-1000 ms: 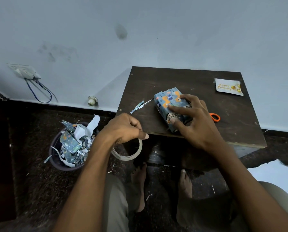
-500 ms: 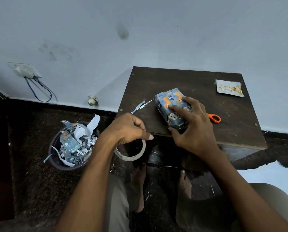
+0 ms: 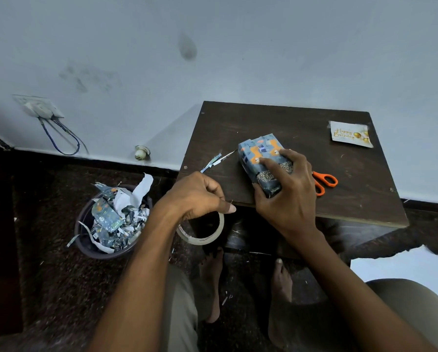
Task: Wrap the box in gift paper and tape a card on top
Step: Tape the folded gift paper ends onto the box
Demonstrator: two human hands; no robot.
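A small box [image 3: 260, 154] wrapped in blue and orange patterned gift paper lies near the front edge of the dark wooden table [image 3: 289, 123]. My right hand [image 3: 286, 196] grips its near end, the forefinger laid along the top and the thumb at the near face. Left of the table's front corner, my left hand [image 3: 197, 196] holds a roll of clear tape [image 3: 207, 233] that hangs below the fingers. A white "Happy Birthday" card [image 3: 350, 134] lies flat at the table's far right corner.
Orange-handled scissors [image 3: 324, 181] lie just right of my right hand, partly hidden by it. Paper slivers [image 3: 213, 162] sit at the table's left edge. A dark bin [image 3: 108, 224] full of paper scraps stands on the floor to the left. My bare feet are under the table.
My right hand and the wrapped box shifted slightly away from me on the table. My left hand with the tape roll stayed almost still.
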